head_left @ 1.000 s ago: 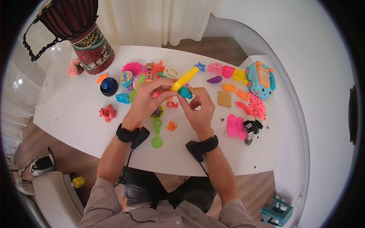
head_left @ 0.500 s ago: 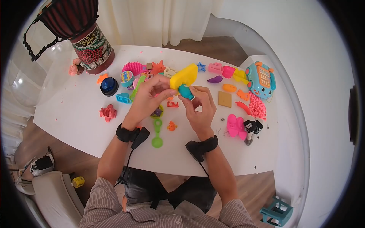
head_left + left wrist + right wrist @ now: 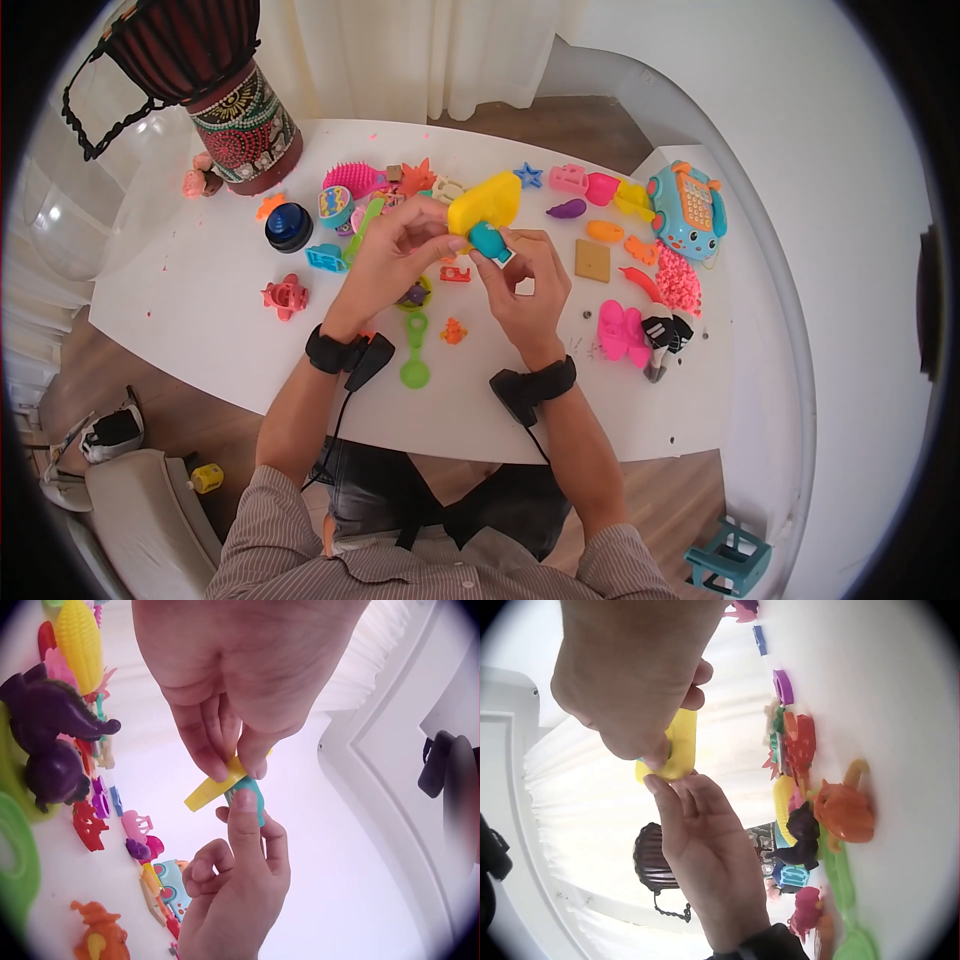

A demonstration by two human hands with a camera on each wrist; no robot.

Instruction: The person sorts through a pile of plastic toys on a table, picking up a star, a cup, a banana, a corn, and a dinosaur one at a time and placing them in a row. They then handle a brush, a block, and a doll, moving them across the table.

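Note:
Above the table, the left hand [image 3: 385, 265] pinches the lower left edge of a flat yellow piece [image 3: 490, 200] between thumb and fingers. A small teal piece [image 3: 487, 239] lies against the yellow one, and the right hand [image 3: 532, 290] pinches it by thumb and fingertips. In the left wrist view the yellow piece [image 3: 217, 789] appears nearly edge-on, with the teal piece [image 3: 255, 796] under the right thumb. Most of the teal piece is hidden by the right hand in the right wrist view, where the yellow piece [image 3: 681, 750] shows its broad side.
Several toys surround the hands on the white table [image 3: 220, 340]: a green spoon-like piece [image 3: 415, 350], an orange figure [image 3: 453, 331], a tan square [image 3: 592, 261] and a toy phone [image 3: 688, 210]. A drum [image 3: 245, 130] stands back left, a blue-topped black disc [image 3: 289, 227] before it.
The yellow piece has turned from nearly edge-on to show its broad face, and more of the teal piece shows. Both hands keep their grips in nearly the same place.

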